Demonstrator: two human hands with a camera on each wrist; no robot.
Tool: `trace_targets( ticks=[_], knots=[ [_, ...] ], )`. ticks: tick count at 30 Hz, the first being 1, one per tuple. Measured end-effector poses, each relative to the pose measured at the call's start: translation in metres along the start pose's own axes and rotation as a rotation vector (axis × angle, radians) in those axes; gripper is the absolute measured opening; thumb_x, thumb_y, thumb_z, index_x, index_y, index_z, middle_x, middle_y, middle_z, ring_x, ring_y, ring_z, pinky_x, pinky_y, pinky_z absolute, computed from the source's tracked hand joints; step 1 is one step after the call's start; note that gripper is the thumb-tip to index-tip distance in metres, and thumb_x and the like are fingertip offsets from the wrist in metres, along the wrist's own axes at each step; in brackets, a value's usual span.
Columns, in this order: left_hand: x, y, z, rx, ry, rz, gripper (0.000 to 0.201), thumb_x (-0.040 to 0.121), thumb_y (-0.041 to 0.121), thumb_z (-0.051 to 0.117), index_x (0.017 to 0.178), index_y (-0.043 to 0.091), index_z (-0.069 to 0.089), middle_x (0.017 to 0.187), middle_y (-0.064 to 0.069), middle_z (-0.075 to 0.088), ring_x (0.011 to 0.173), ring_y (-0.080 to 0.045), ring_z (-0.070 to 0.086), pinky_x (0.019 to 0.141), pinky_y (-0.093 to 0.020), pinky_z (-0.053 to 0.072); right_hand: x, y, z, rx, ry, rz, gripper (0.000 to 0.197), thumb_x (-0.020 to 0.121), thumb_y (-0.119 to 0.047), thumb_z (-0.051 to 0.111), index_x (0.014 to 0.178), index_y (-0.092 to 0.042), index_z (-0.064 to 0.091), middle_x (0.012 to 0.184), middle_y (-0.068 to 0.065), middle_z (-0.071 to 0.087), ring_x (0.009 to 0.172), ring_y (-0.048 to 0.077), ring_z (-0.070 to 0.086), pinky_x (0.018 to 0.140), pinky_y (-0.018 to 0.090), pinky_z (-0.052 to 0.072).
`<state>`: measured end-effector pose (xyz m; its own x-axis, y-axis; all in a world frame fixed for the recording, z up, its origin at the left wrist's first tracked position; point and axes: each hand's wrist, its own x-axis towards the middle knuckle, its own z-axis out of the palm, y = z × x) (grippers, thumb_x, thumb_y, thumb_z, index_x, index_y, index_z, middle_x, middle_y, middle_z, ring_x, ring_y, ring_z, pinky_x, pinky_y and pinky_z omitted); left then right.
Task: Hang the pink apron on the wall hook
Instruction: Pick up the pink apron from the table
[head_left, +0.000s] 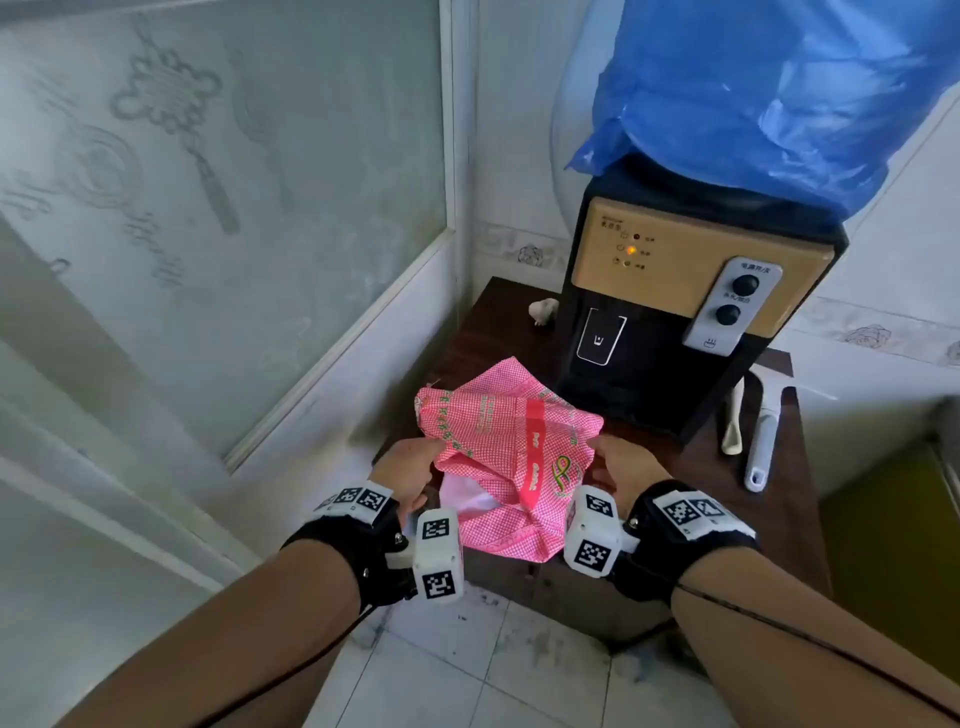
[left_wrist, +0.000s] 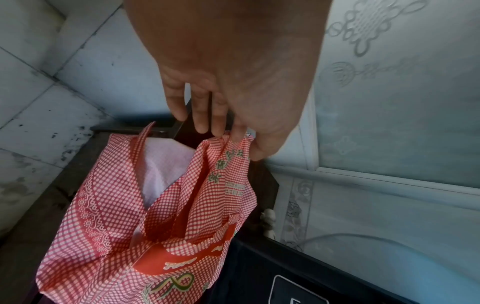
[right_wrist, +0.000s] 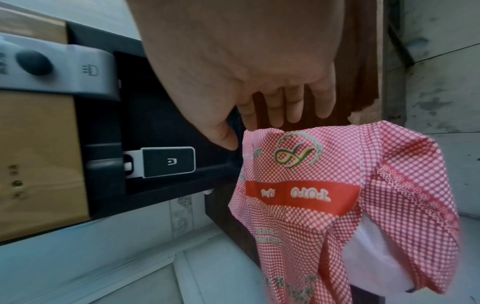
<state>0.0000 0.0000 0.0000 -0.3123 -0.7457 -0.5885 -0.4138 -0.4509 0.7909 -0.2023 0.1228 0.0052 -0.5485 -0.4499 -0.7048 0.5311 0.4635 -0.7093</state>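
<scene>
Frosted glass (head_left: 223, 171) with an etched knot pattern fills the far left of the head view, set in a pale frame that runs down to a tiled floor (head_left: 467, 670). Next comes the left hand (head_left: 408, 467), reaching forward with a marker-covered wrist unit behind it. In the left wrist view its thumb and forefinger pinch the near left edge of the pink apron (left_wrist: 145, 216), while the other fingers (left_wrist: 176, 102) hang straight and loose.

The pink apron (head_left: 504, 457) lies crumpled on the near left part of a dark wooden bench (head_left: 779, 509), just in front of a black and tan water dispenser (head_left: 675, 312). It is red-and-white checked, with a solid red band carrying pale lettering and a green looped emblem; a white underside shows through a fold. A small pale figurine (head_left: 543, 310) sits on the bench behind it, beside the dispenser.

The right hand (head_left: 621, 465) meets the right edge of the cloth. In the right wrist view its fingers (right_wrist: 293, 105) are extended and slightly spread, thumb (right_wrist: 221, 135) apart, tips at or just above the fabric (right_wrist: 324, 185); whether they actually touch it I cannot tell, and no grip shows.

A blue plastic bag (head_left: 779, 93) covers the bottle on the dispenser. Farther right on the bench lie a white squeegee-like tool (head_left: 766, 431) and a pale spoon-shaped item (head_left: 732, 421).
</scene>
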Motion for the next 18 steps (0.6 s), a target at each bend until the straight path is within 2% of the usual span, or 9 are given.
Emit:
trace_targets(
  ticks=[3,5,8,9,11,13,15,17,18],
  knots=[
    [0.008,-0.002,0.012,-0.119,-0.040,0.009,0.029,0.095,0.023,0.051,0.119,0.009,0.057,0.079,0.004,0.050,0.071,-0.010,0.048,0.062,-0.027,0.039,0.014,0.002,-0.001,-0.012,0.017,0.021,0.017,0.092,-0.025,0.054,0.079,-0.015,0.051,0.073,0.004,0.048,0.060,0.018,0.046,0.054,0.032,0.042],
    [0.013,-0.006,0.017,-0.151,-0.038,-0.004,0.037,0.096,0.020,0.051,0.128,0.002,0.052,0.080,0.003,0.052,0.068,-0.009,0.048,0.061,-0.026,0.040,0.019,0.005,0.000,-0.010,0.009,0.028,0.017,0.093,-0.026,0.053,0.080,-0.015,0.052,0.075,0.003,0.051,0.063,0.018,0.050,0.058,0.033,0.045],
    [0.023,-0.010,0.022,-0.186,-0.020,-0.031,0.040,0.096,0.019,0.052,0.131,0.001,0.050,0.081,0.003,0.052,0.069,-0.010,0.049,0.072,-0.032,0.044,0.026,0.008,0.005,-0.010,0.005,0.026,0.017,0.090,-0.030,0.057,0.079,-0.017,0.055,0.080,0.003,0.057,0.069,0.019,0.056,0.076,0.040,0.052],
    [0.024,-0.011,0.022,-0.198,-0.017,-0.038,0.040,0.095,0.019,0.052,0.131,0.002,0.050,0.081,0.003,0.052,0.070,-0.010,0.049,0.079,-0.035,0.043,0.030,0.011,0.007,-0.007,-0.002,0.016,0.017,0.089,-0.032,0.059,0.080,-0.018,0.056,0.083,0.004,0.059,0.071,0.021,0.057,0.084,0.043,0.051],
    [0.025,-0.013,0.023,-0.202,-0.017,-0.046,0.040,0.095,0.020,0.053,0.131,0.003,0.050,0.083,0.003,0.053,0.071,-0.009,0.049,0.086,-0.037,0.039,0.035,0.015,0.010,-0.027,0.003,0.000,0.018,0.087,-0.034,0.062,0.081,-0.018,0.057,0.091,0.008,0.063,0.076,0.023,0.058,0.091,0.046,0.051],
    [0.026,-0.014,0.022,-0.197,-0.019,-0.053,0.040,0.095,0.021,0.054,0.130,0.003,0.050,0.084,0.003,0.054,0.072,-0.010,0.051,0.086,-0.037,0.038,0.031,0.014,0.017,-0.049,-0.015,-0.007,0.021,0.085,-0.031,0.064,0.094,-0.011,0.063,0.109,0.018,0.067,0.080,0.025,0.059,0.093,0.048,0.050],
    [0.027,-0.014,0.020,-0.194,-0.027,-0.058,0.039,0.094,0.025,0.054,0.129,0.007,0.051,0.088,0.002,0.056,0.077,-0.012,0.055,0.086,-0.038,0.040,0.025,0.013,0.023,-0.056,-0.049,0.002,0.037,0.085,-0.023,0.066,0.115,-0.001,0.062,0.123,0.025,0.063,0.088,0.032,0.065,0.095,0.050,0.049],
    [0.026,-0.012,0.016,-0.152,-0.057,-0.070,0.041,0.093,0.031,0.053,0.129,0.011,0.052,0.103,0.000,0.062,0.093,-0.019,0.061,0.084,-0.038,0.045,0.021,0.010,0.028,-0.046,-0.082,0.037,0.038,0.085,-0.011,0.066,0.121,0.000,0.059,0.119,0.029,0.065,0.097,0.039,0.067,0.094,0.055,0.051],
    [0.024,-0.011,0.014,-0.127,-0.081,-0.080,0.041,0.093,0.033,0.052,0.128,0.012,0.053,0.111,-0.001,0.064,0.099,-0.021,0.063,0.080,-0.036,0.047,0.017,0.009,0.031,-0.052,-0.094,0.065,0.035,0.085,-0.007,0.064,0.118,0.002,0.059,0.113,0.029,0.067,0.092,0.038,0.067,0.087,0.056,0.054]
  ],
)
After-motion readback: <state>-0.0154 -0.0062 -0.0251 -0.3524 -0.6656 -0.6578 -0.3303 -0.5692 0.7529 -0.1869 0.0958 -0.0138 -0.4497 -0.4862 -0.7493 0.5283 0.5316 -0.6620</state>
